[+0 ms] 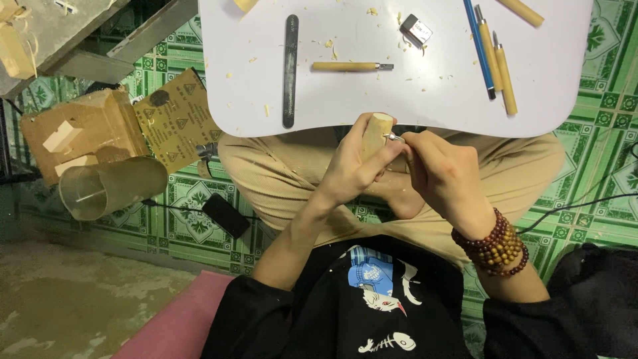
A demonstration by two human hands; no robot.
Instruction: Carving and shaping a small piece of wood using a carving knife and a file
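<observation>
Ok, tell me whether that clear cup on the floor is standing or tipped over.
Tipped over. The clear cup lies on its side on the green tiled floor, beside the cardboard box, its open mouth facing lower left. Contents: cannot tell.

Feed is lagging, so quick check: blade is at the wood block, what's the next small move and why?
Probably a short, shallow push of the carving tool along the wood block's top edge: the right hand has the tip there and the left hand grips the block firmly.

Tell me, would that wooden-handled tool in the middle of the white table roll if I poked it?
Probably. The wooden-handled tool looks round and lies flat on the smooth white table, so a sideways poke could roll it. It seems thin, so likely light. Its metal tip may be sharp.
</observation>
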